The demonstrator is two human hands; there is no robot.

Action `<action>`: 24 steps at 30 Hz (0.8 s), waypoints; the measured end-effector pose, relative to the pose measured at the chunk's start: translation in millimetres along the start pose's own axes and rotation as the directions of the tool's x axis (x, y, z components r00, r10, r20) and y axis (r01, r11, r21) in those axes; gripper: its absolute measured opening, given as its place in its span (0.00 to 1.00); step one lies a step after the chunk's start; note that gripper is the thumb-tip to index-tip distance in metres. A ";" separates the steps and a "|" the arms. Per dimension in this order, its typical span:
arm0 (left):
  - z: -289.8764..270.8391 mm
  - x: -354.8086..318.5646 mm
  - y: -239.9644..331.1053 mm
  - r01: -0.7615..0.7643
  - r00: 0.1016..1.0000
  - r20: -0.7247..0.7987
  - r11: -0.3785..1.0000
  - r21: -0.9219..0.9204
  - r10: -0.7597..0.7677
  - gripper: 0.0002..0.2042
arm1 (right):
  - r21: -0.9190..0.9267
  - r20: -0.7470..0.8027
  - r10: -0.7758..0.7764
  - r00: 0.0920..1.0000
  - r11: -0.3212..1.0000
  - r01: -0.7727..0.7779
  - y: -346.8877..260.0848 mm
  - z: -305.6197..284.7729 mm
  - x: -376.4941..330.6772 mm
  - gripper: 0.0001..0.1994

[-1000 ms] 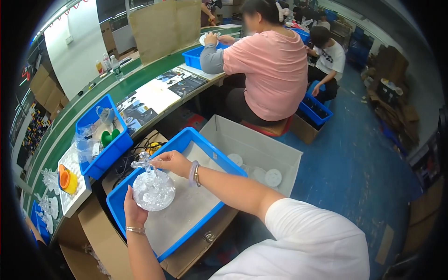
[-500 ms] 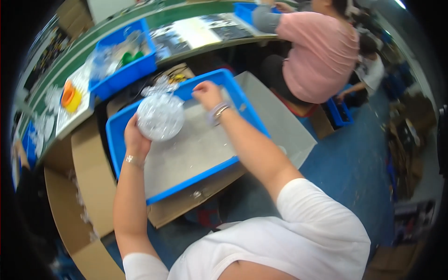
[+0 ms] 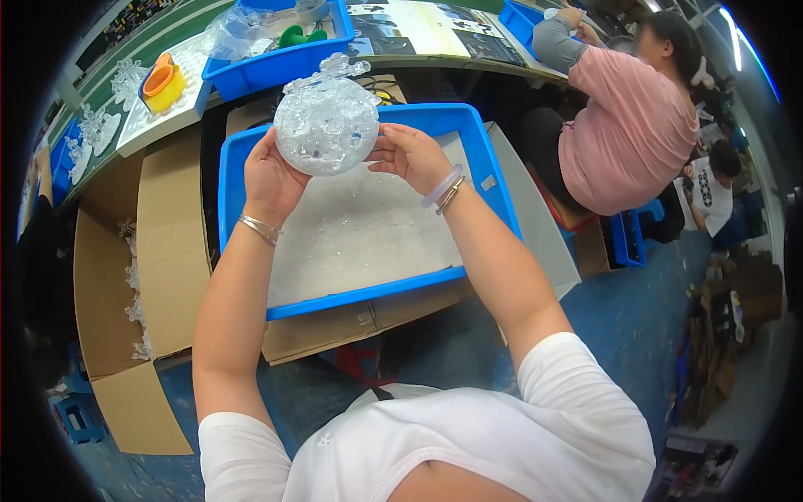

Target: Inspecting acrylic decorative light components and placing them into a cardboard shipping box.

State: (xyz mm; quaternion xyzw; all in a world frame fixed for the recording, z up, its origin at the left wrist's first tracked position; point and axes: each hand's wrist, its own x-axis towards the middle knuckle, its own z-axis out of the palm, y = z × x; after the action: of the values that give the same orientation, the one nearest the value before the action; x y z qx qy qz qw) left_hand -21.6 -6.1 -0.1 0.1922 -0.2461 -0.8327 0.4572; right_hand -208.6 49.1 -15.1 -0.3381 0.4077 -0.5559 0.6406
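Observation:
A round, clear plastic piece (image 3: 326,125) with a bumpy, glittering face and ornate clear parts at its top edge is held up over the far side of a blue tray (image 3: 368,299). My left hand (image 3: 274,180) grips its lower left rim, thumb in front. At the right rim, my right hand (image 3: 414,157) has its fingers bent against the edge; some fingertips are hidden behind the piece. Small clear bits are scattered on the tray's pale bottom.
Behind stands a blue bin (image 3: 276,71) with a green spool (image 3: 299,36) and plastic bags. Orange and yellow rings (image 3: 161,84) sit on a white board. A cardboard box (image 3: 104,284) at left contains clear pieces. A person in a pink shirt (image 3: 627,125) sits at the bench, far right.
My right hand, earlier apart from the round piece with fingers pinched, has come to its right rim. The piece has risen toward the tray's far edge. My view has shifted.

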 end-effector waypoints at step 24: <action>-7.1 4.8 4.2 -0.007 0.999 -0.049 0.998 0.061 0.010 0.18 | -0.261 -0.152 -0.064 0.986 0.965 0.022 -1.6 9.7 0.4 0.16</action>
State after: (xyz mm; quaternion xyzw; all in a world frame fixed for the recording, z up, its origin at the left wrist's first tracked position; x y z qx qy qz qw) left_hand -17.4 -13.8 -3.8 0.2256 -0.2608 -0.8178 0.4608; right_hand -200.6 48.3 -9.5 -0.3822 0.5191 -0.5370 0.5441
